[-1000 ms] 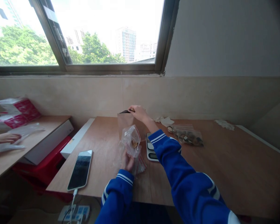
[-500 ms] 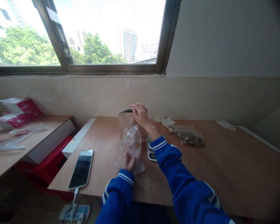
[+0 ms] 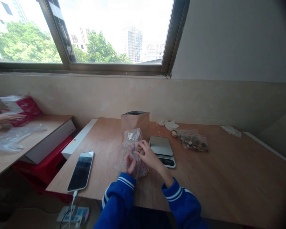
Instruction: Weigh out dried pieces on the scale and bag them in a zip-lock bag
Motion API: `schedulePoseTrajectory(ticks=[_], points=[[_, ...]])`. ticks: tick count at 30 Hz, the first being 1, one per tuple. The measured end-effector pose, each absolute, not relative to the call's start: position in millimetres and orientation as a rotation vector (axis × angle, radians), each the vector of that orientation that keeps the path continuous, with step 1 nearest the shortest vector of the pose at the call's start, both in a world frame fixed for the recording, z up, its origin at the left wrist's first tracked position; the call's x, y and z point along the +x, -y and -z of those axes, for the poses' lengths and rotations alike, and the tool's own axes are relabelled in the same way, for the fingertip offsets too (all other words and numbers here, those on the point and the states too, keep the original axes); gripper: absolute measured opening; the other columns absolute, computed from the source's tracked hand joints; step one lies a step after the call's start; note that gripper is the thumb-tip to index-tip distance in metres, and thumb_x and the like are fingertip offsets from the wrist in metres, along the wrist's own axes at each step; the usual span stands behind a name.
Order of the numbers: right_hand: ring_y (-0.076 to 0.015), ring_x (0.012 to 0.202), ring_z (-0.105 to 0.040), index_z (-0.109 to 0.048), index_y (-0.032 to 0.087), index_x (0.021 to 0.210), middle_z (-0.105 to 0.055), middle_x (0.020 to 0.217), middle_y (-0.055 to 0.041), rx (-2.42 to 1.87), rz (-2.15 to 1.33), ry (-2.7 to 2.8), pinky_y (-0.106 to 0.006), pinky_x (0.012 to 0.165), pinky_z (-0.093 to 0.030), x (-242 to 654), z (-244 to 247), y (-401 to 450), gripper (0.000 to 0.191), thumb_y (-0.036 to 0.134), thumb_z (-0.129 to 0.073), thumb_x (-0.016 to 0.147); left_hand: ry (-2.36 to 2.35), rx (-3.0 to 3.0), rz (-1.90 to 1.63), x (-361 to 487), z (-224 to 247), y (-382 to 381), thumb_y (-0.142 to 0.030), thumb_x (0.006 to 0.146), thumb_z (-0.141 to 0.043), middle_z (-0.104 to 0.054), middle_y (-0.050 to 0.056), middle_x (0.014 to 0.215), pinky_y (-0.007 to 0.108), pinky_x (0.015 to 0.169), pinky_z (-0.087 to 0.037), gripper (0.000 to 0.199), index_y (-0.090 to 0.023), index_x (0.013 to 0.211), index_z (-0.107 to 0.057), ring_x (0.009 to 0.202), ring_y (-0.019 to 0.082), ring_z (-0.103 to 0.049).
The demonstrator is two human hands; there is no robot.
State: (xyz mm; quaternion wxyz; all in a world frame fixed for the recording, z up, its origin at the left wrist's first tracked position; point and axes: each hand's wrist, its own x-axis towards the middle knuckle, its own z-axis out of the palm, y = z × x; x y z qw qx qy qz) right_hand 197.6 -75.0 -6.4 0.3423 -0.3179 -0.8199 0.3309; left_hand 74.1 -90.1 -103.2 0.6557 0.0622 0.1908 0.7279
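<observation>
My left hand grips a clear zip bag from below, with its fingers wrapped round the plastic. My right hand is at the bag's right side, its thumb and fingertips curled together against the plastic. A small brown piece shows in the bag by those fingertips; what exactly it is, I cannot make out. More clear bags with red zip strips lie under my hands. Just behind stands a brown kraft pouch, upright with its top open. A kitchen scale sits right of the pouch, its plate bare.
Filled zip bags with dark pieces lie right of the scale. Crumpled tissues are by the wall. A charging phone lies at the left edge. On the left table, another person's hand is above a plastic bag.
My right hand has come down from above the kraft pouch to the clear bag in my left hand. The scale's plate is now uncovered. The other person's hand has lifted.
</observation>
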Motion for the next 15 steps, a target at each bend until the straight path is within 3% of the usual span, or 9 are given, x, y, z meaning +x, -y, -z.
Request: schedulePoseTrajectory(ticks=[3, 7, 12, 15], points=[[-0.0219, 0.095, -0.057, -0.067, 0.023, 0.097, -0.060, 0.100, -0.0054, -0.817, -0.890, 2.092, -0.036, 0.087, -0.046, 199, 1, 74, 0.013, 0.029, -0.059, 0.089, -0.389, 0.094, -1.654, 74, 101, 90, -0.019, 0.097, -0.037, -0.072, 0.008, 0.106, 0.032, 0.109, -0.042, 0.032, -0.019, 0.109, -0.067, 0.117, 0.019, -0.061], [-0.0202, 0.082, -0.062, -0.067, 0.022, 0.090, -0.068, 0.089, -0.0042, -0.781, -0.969, 1.926, -0.032, 0.076, -0.048, 213, -28, 55, 0.016, 0.034, -0.058, 0.089, -0.350, 0.058, -1.597, 74, 98, 92, -0.026, 0.098, -0.037, -0.071, 0.009, 0.109, 0.043, 0.108, -0.043, 0.032, -0.022, 0.115, -0.064, 0.112, 0.022, -0.064], [-0.0192, 0.078, -0.061, -0.068, 0.019, 0.093, -0.069, 0.089, -0.0065, -0.852, -0.499, 1.676, -0.030, 0.072, -0.047, 207, -86, -17, 0.025, 0.040, -0.055, 0.090, -0.360, 0.017, -1.561, 74, 102, 93, -0.027, 0.096, -0.042, -0.072, 0.007, 0.108, 0.048, 0.108, -0.042, 0.029, -0.025, 0.115, -0.064, 0.113, 0.024, -0.064], [-0.0202, 0.087, -0.059, -0.069, 0.019, 0.088, -0.066, 0.091, -0.0070, -0.831, -0.276, 1.789, -0.032, 0.082, -0.046, 184, -103, -59, 0.021, 0.034, -0.055, 0.089, -0.316, 0.080, -1.568, 74, 107, 92, -0.024, 0.096, -0.044, -0.072, 0.006, 0.111, 0.046, 0.108, -0.043, 0.030, -0.024, 0.121, -0.062, 0.115, 0.022, -0.063]])
